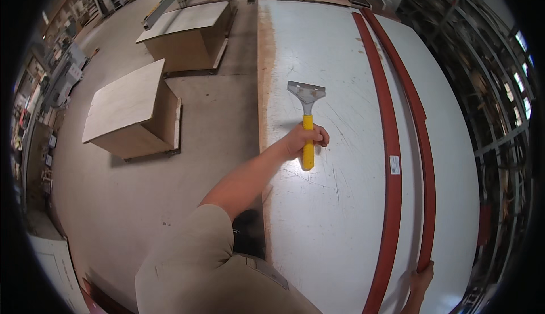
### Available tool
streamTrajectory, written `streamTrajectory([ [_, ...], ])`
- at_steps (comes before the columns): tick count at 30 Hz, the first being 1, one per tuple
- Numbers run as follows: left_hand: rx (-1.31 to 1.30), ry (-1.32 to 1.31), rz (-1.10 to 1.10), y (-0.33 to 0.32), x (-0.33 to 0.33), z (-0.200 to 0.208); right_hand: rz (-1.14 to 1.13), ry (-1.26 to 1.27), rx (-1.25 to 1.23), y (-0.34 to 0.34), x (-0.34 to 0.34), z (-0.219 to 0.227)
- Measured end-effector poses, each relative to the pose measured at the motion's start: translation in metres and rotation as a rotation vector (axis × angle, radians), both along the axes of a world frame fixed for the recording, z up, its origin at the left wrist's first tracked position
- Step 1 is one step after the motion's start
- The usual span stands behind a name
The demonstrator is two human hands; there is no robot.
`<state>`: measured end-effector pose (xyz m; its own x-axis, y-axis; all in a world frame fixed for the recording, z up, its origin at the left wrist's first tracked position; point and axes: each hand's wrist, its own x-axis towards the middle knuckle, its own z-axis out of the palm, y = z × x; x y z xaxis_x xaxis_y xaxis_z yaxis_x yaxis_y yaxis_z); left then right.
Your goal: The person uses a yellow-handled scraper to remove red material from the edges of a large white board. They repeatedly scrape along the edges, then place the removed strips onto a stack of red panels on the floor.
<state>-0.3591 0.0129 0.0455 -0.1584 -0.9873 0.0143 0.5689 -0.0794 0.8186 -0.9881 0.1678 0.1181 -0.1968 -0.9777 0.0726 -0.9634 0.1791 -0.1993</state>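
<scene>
Head view: the left hand (298, 139) is holding a wide-bladed scraper (307, 122), its grip wrapping narrowly round the yellow handle. The scraper's long axis is running twelve to six o'clock, blade pointing toward twelve, over the white-topped counter (329, 229). Between four and five o'clock from there, the right hand (421, 278) is holding the near end of the outer red strip (430, 183), its grip curling round the edge; whether that end is resting or raised, I cannot tell. From the left hand, this strip is stretching from one o'clock, far off, round to the right hand, which is clearly the nearer one. The inner red strip (392, 138), bearing a white label (395, 165), is lying between, at three o'clock, roughly alongside. Farther out, two plywood boxes (128, 101) are standing on the floor (221, 126) toward ten o'clock, and metal racking (499, 142) is rising at three.
</scene>
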Motion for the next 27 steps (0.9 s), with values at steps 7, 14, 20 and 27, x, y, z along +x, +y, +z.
streamTrajectory([
  [7, 0.176, 0.023, 0.036, 0.017, -0.023, 0.021, -0.273, -0.347, 0.255, 0.154, 0.164, 0.084],
  [14, 0.258, 0.317, -0.501, 0.147, -0.097, -0.001, -0.561, -0.970, 0.420, 0.288, 0.314, 0.090],
  [20, 0.160, 0.142, -0.903, 0.178, -0.039, 0.007, -0.509, -1.699, 0.383, 0.359, 0.411, 0.042],
  [27, 0.232, 0.191, -1.163, 0.227, -0.009, 0.014, -0.588, -2.113, 0.140, 0.374, 0.525, 0.024],
])
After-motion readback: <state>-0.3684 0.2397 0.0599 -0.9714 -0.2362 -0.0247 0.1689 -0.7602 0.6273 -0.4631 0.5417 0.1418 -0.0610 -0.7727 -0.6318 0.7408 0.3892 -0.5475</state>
